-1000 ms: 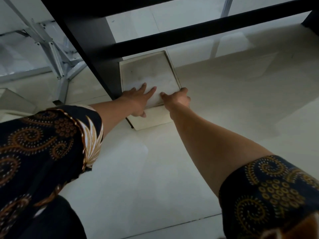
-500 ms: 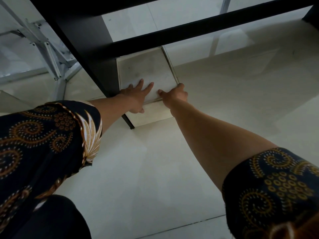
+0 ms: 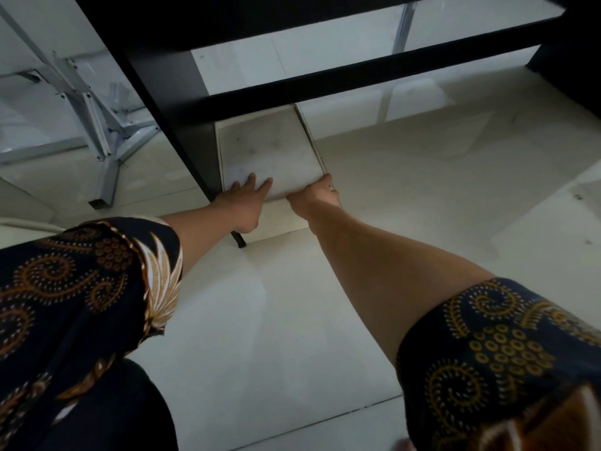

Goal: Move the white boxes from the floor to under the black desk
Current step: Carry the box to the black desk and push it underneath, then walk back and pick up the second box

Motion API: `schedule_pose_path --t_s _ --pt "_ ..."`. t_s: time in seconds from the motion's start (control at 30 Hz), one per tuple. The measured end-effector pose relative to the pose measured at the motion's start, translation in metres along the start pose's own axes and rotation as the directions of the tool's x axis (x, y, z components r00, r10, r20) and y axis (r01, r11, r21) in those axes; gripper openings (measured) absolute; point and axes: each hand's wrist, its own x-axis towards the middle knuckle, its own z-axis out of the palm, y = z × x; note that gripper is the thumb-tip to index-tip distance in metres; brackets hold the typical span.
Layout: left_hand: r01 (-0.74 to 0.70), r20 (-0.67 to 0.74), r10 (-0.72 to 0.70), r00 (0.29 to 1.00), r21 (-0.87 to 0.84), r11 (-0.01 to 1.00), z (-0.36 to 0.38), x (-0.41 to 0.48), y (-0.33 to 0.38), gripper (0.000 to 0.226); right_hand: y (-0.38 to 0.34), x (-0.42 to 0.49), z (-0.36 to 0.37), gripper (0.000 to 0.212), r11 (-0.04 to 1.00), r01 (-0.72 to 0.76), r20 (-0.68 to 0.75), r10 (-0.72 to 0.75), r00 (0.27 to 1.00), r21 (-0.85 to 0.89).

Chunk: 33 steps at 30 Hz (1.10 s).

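Observation:
A flat white box [image 3: 270, 148] lies on the floor beside the black desk's left leg [image 3: 182, 125], its far end under the desk's crossbar [image 3: 374, 76]. My left hand [image 3: 244, 200] rests on the box's near left edge, fingers spread flat on its top. On the near right corner sits my right hand [image 3: 317, 196], fingers curled over the edge. The box's near side face shows between my wrists.
A white metal frame [image 3: 97, 118] with slanted struts stands left of the desk. Pale floor tiles [image 3: 422, 190] stretch to the right under the desk. A white object's corner [image 3: 19, 196] shows at the far left.
Both hands have pushed the box farther in under the desk beside the leg. The box's far end now sits beneath the crossbar.

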Motion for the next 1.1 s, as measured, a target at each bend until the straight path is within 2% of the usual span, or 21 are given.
schedule_pose_path --t_s 0.1,0.27,0.4,0.6,0.67,0.87,1.1 --pt "-0.050 0.007 0.050 0.999 -0.024 0.998 -0.003 -0.024 -0.003 0.084 -0.003 -0.025 0.002 0.085 0.999 0.030 0.004 -0.030 1.000 -0.012" --pt "-0.084 -0.005 0.084 0.996 -0.138 0.987 0.003 -0.070 -0.006 0.081 -0.006 -0.074 0.013 0.066 0.952 0.178 0.061 -0.168 0.984 -0.247" --pt "-0.025 0.016 0.028 0.999 -0.179 0.984 0.008 -0.104 -0.029 0.078 -0.016 -0.106 0.032 0.068 0.891 0.274 0.117 -0.248 0.962 -0.362" --pt "0.184 0.084 -0.169 0.982 -0.231 0.955 -0.005 -0.159 -0.092 0.077 -0.049 -0.162 0.068 0.075 0.756 0.384 0.289 -0.264 0.920 -0.530" --pt "0.244 0.108 -0.224 0.969 -0.236 0.941 -0.018 -0.190 -0.107 0.076 -0.068 -0.193 0.073 0.080 0.737 0.391 0.338 -0.231 0.912 -0.552" --pt "0.401 0.186 -0.363 0.913 -0.255 0.880 -0.091 -0.304 -0.145 0.074 -0.157 -0.310 0.060 0.070 0.619 0.503 0.476 -0.227 0.850 -0.603" --pt "0.448 0.202 -0.403 0.892 -0.285 0.847 -0.202 -0.417 -0.194 0.076 -0.271 -0.421 0.018 0.062 0.507 0.595 0.549 -0.257 0.795 -0.623"
